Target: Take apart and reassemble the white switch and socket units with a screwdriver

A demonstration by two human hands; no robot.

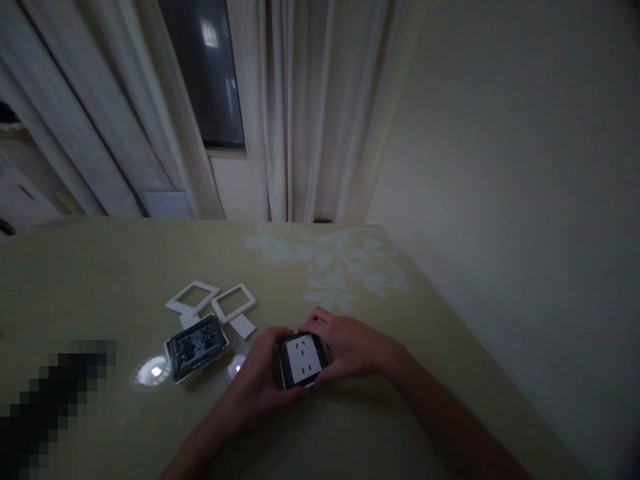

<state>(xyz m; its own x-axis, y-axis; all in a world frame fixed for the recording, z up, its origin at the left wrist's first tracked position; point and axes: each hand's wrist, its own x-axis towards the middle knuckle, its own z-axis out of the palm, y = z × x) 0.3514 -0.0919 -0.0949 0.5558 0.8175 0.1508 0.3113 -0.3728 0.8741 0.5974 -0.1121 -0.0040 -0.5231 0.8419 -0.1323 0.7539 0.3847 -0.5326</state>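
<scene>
Both my hands hold a square wall socket (303, 359) with a white face and dark slots, just above the yellow-green table (350, 427). My left hand (261, 381) wraps its fingers round the socket's left and near edges. My right hand (349, 345) grips the far and right edges, fingers curled over the top. To the left lies a second socket (196, 347), dark back side up. Behind it rest two white square frames (192, 297) (233, 302) and a small white plate (243, 326).
The table has a pale floral pattern (335, 263) at its far end and runs along a plain wall (525, 200) on the right. Curtains (310, 107) and a dark window (205, 67) stand behind. Lamp glare (151, 370) shines on the tabletop.
</scene>
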